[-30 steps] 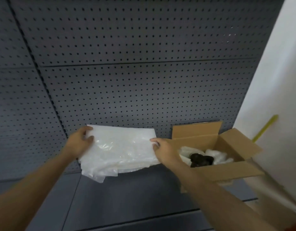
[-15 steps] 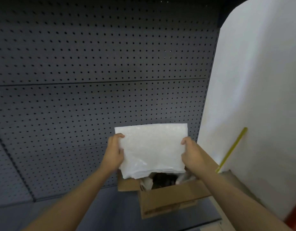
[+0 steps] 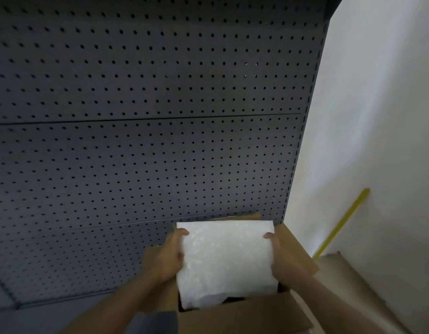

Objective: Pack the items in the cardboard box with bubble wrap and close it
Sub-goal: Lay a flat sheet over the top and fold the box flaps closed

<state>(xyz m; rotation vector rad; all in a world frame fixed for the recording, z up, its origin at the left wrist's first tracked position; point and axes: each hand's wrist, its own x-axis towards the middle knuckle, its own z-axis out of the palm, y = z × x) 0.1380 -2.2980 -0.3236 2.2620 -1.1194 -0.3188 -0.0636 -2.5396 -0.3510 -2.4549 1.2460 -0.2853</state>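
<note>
Bubble wrap, a white folded sheet (image 3: 224, 259), is grasped at its left and right edges by the left hand (image 3: 169, 257) and right hand (image 3: 282, 260) over the open brown cardboard box (image 3: 235, 314); lower it level, covering the contents evenly.

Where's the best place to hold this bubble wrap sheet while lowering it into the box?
Probably by its two side edges, as the left hand and right hand grip it now, coming from either side. The bubble wrap sheet is limp and wide; holding both edges keeps it spread flat over the cardboard box opening.
</note>
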